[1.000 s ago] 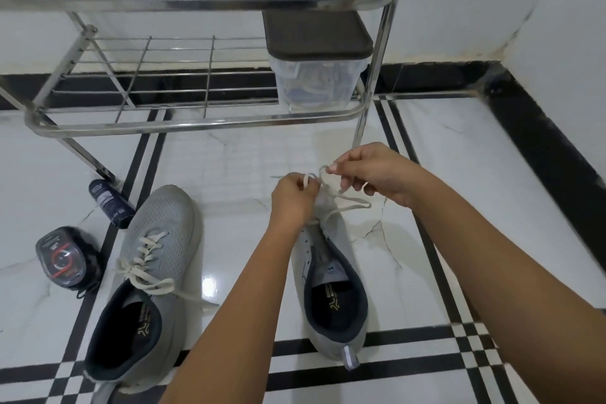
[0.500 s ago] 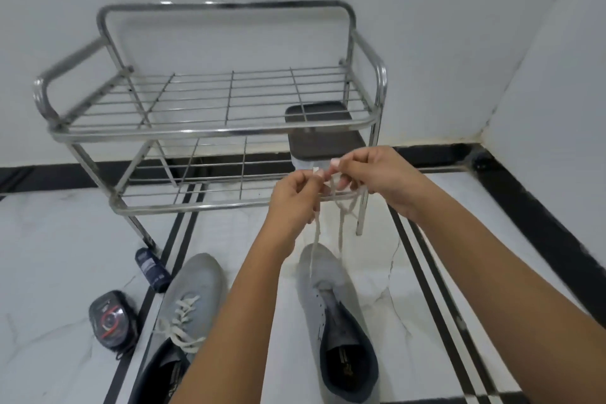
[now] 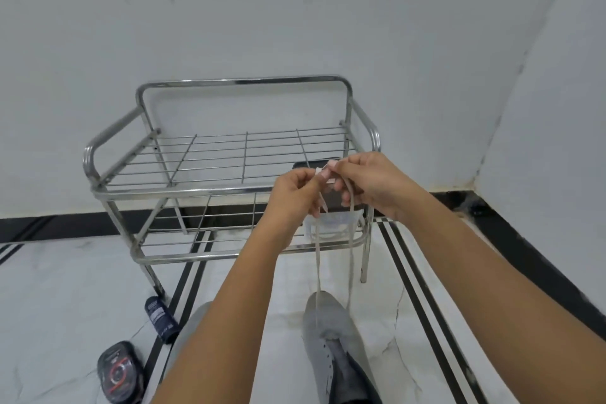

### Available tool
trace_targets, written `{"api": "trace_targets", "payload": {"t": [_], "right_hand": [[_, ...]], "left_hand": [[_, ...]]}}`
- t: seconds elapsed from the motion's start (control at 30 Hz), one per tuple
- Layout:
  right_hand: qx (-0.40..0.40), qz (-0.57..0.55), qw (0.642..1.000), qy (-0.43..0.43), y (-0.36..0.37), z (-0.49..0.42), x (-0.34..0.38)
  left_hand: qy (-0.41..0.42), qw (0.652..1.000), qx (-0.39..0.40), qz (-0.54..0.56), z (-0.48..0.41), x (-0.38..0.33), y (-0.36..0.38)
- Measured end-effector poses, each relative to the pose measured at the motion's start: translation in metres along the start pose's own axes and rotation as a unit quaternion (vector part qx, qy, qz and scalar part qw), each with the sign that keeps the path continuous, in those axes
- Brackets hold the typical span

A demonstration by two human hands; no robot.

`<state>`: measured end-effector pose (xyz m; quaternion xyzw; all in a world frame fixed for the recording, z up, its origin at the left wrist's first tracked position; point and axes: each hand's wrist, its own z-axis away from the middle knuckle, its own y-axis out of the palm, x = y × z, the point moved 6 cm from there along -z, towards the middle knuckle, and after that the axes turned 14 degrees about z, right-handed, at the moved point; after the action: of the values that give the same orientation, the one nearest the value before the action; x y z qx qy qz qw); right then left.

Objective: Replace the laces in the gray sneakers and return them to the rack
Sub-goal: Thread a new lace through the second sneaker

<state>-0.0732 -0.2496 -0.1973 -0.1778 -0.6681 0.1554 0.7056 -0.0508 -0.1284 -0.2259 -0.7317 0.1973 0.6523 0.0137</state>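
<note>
- Left hand [image 3: 295, 193] and right hand [image 3: 370, 184], raised close together, each pinch an end of the pale lace [image 3: 351, 259].
- Its two strands run down to the gray sneaker [image 3: 328, 321] on the floor [image 3: 65, 289] between the forearms.
- Second gray sneaker [image 3: 190, 325] lies just left, mostly hidden by the left forearm.
- Steel rack [image 3: 229, 190] stands behind the hands, a dark-lidded box [image 3: 331, 226] on its lower shelf.
- Dark bottle [image 3: 160, 318] and round black-and-red object [image 3: 118, 371] lie at the left.
</note>
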Motion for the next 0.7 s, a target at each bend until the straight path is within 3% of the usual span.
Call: {"api": "trace_targets", "payload": {"t": [0.53,0.7], "right_hand": [[-0.147,-0.063,0.983,-0.092,-0.034,-0.02,0.068],[-0.174,-0.074,0.974,-0.122,-0.04,-0.02,0.076]], "left_hand": [[0.124,0.987,-0.069,-0.075,-0.041,-0.089,0.013],[0.16,0.981,-0.093,-0.051,-0.049,-0.102,0.015]]}}
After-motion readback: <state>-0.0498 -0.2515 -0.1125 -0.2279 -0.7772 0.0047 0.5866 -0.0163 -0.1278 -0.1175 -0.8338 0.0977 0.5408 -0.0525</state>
